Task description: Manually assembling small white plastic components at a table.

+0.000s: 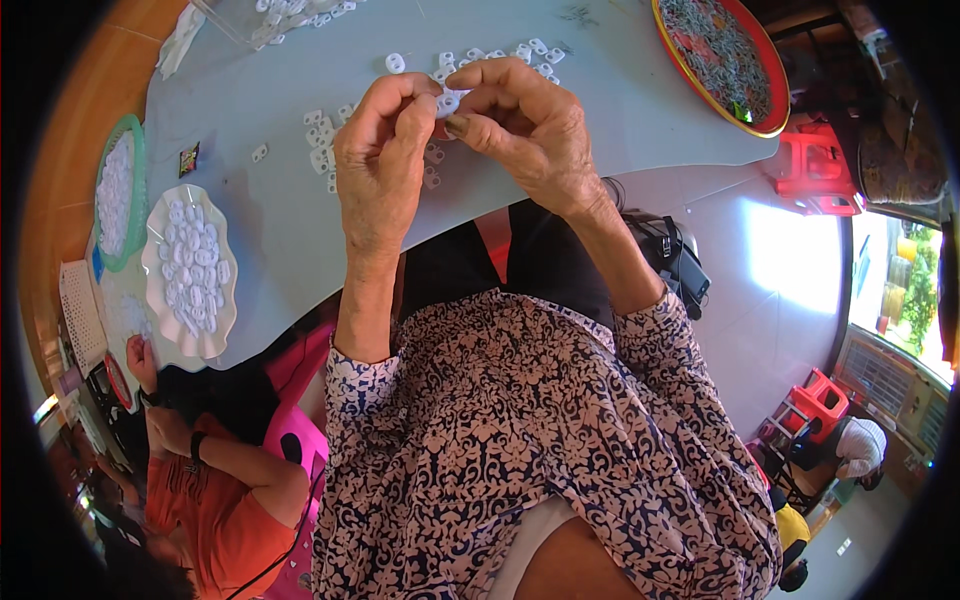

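Above the near edge of the table, my left hand [383, 165] and my right hand [535, 140] meet with fingers bent. Between their fingertips is a small white plastic piece [447, 104], rounded and with a hole. Left thumb and index finger pinch it from one side, while the right thumb and fingers close on it from the other. Fingers hide part of it. Loose white plastic pieces with two holes [322, 140] lie on the table left of my hands, and more lie beyond my fingers. A round white piece [395, 63] sits just past my left fingertips.
At far right, a red round tray [783, 88] holds many thin metal bits. A white scalloped dish [230, 315] and a green basket [136, 130] of white pieces stand left. A person in orange [235, 510] sits at lower left. Red stools [822, 170] stand at right.
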The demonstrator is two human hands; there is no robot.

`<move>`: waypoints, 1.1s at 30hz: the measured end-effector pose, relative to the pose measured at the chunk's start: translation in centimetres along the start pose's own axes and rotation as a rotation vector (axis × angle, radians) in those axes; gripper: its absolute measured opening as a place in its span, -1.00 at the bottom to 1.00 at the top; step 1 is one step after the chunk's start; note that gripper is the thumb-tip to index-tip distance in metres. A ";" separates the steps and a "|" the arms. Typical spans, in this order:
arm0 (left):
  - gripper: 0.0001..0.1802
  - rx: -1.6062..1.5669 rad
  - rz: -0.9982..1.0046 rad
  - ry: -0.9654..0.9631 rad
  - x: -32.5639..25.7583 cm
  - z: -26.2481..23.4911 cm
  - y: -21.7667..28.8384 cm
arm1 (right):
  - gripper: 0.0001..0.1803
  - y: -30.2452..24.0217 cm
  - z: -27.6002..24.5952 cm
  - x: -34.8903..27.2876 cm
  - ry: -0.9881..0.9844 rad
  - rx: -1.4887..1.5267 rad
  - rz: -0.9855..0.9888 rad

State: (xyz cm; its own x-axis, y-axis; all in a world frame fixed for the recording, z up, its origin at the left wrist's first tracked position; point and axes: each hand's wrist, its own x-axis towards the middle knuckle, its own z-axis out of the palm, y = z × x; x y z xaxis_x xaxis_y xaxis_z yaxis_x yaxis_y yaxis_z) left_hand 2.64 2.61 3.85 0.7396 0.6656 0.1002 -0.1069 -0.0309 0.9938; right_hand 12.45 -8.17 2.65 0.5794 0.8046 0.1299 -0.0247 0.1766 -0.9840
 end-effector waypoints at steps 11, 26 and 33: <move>-0.81 0.138 0.083 -0.063 -0.1 -0.2 0.2 | -0.78 0.4 0.0 -0.1 0.035 0.040 -0.054; -0.72 0.342 0.032 -0.091 -0.5 -0.1 0.7 | -0.79 0.2 -0.1 -0.1 0.038 0.020 -0.043; -0.73 0.347 0.070 -0.126 -0.3 -0.1 0.3 | -0.79 0.4 0.0 -0.3 0.051 -0.022 -0.054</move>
State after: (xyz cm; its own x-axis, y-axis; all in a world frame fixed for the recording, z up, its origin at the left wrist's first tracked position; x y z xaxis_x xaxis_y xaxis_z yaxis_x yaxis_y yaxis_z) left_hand 2.28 2.46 4.13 0.8166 0.5567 0.1527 0.0551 -0.3384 0.9394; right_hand 12.31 -8.37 2.24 0.6200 0.7645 0.1765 0.0248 0.2058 -0.9783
